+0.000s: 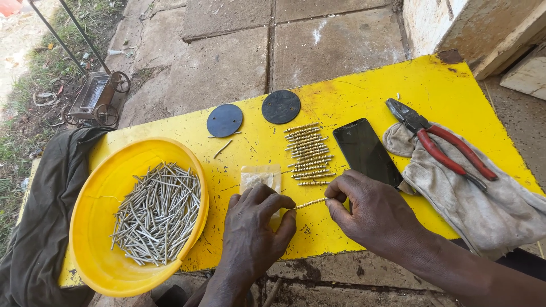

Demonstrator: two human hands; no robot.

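Hands meet low on a yellow board [455,85]: a gold-wrapped nail [310,203] is pinched between left hand [253,227] and right hand [369,210], both clamped on it. Finished nails [307,153] are laid at 12 o'clock. With a loosened pinch, the wrapping could likely unwind.

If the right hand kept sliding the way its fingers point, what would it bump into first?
The right hand points left along the gold rod it pinches, so it would likely meet the left hand holding the rod's other end. The yellow bowl of nails lies further that way.
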